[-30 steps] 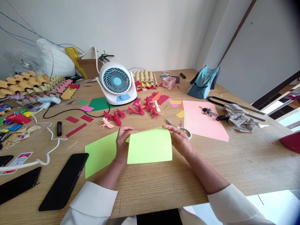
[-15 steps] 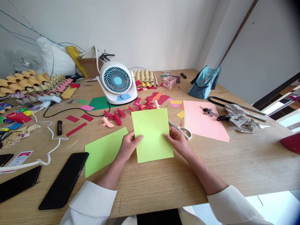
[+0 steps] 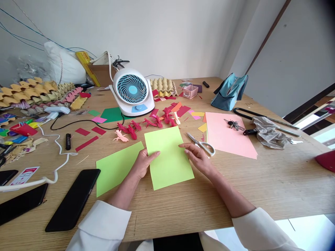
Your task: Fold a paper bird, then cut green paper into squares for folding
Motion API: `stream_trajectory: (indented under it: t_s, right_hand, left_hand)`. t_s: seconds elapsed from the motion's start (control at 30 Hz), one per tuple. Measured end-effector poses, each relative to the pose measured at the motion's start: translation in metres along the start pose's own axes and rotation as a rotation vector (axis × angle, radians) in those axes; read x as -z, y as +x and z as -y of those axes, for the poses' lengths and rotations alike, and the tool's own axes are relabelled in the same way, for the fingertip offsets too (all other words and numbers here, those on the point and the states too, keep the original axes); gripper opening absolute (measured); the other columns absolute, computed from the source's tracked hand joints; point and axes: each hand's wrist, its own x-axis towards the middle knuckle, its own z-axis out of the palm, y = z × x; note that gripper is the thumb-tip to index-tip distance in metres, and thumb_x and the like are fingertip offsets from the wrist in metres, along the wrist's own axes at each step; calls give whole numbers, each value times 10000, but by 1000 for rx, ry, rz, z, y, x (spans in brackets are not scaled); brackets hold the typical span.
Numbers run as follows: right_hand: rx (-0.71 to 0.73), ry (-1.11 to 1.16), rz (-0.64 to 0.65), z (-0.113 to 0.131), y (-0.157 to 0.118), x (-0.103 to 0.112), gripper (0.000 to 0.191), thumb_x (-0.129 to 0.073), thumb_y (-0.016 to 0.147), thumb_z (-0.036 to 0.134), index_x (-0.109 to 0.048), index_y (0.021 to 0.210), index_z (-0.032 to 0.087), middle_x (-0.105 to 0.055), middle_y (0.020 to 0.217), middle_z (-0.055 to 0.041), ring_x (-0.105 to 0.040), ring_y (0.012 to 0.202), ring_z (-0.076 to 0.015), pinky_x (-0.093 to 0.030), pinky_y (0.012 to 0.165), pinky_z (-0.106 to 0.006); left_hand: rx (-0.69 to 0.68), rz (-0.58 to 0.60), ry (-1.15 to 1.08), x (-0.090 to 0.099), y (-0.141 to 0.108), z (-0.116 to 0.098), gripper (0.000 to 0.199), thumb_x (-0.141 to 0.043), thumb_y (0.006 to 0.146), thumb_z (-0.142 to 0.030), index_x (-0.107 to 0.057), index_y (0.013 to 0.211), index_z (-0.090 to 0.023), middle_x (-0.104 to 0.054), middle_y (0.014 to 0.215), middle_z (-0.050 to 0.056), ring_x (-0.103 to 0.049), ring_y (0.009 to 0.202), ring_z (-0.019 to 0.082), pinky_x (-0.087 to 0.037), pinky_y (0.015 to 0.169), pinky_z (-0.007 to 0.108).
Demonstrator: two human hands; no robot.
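Lime-green paper sheet (image 3: 169,165) had turned askew left of the scissors (image 3: 208,149), held in the grip of the left hand (image 3: 143,162). The right hand (image 3: 200,161), just beside the scissors, had loosened its grip, fingers slightly parted, so the left apparently carried the paper alone.

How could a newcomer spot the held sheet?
Start at the white fan on the table. In front, past the red paper figures, the left hand grips the light green sheet. Another green sheet, to its left, lies on the table; this one is held.
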Motion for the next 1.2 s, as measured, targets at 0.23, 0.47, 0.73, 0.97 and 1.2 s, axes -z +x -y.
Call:
stream_trajectory:
  t_s: [0.23, 0.47, 0.73, 0.97, 1.2]
  right_hand:
    - [33, 122, 35, -4, 2, 0, 275, -541, 938, 381, -671, 1157, 277, -680, 999, -38, -616, 910, -186, -502, 819, -328]
    - [72, 47, 113, -13, 0, -1, 355, -564, 910, 293, -625, 1260, 274, -697, 995, -52, -650, 898, -191, -541, 806, -337]
    - [143, -115, 149, -5, 0, 3, 364, -667, 862, 296, -656, 1226, 294, -680, 1165, -70, -660, 986, -239, -544, 869, -397]
    - [47, -95, 164, -3, 1, 2, 227, -709, 823, 344, -729, 1023, 239, -719, 1046, -84, -689, 881, -239, -555, 751, -371]
    - [76, -9, 113, -7, 4, 2, 267, -636, 876, 454, -749, 909, 214, -711, 1005, -79, -656, 934, -232, -515, 823, -363]
  left_hand:
    - [98, -40, -122, 0, 1, -4, 563, -882, 587, -317, -675, 1081, -141, -753, 1052, 124, -723, 930, 286, -572, 802, 380]
    - [213, 8, -149, 0, -3, -7, 464, -830, 662, -325, -679, 1076, -176, -768, 980, 102, -739, 874, 291, -597, 779, 398]
    - [244, 58, -115, -1, 0, 0, 548, -895, 562, -252, -686, 1060, -159, -770, 975, 99, -729, 922, 276, -568, 862, 393]
    - [120, 50, -73, -4, 0, 0, 548, -894, 577, -326, -697, 1047, -124, -758, 1035, 120, -712, 975, 274, -537, 909, 393]
    - [66, 34, -82, -2, 3, 0, 493, -860, 621, -372, -698, 1017, -127, -754, 1035, 122, -722, 906, 269, -588, 711, 341]
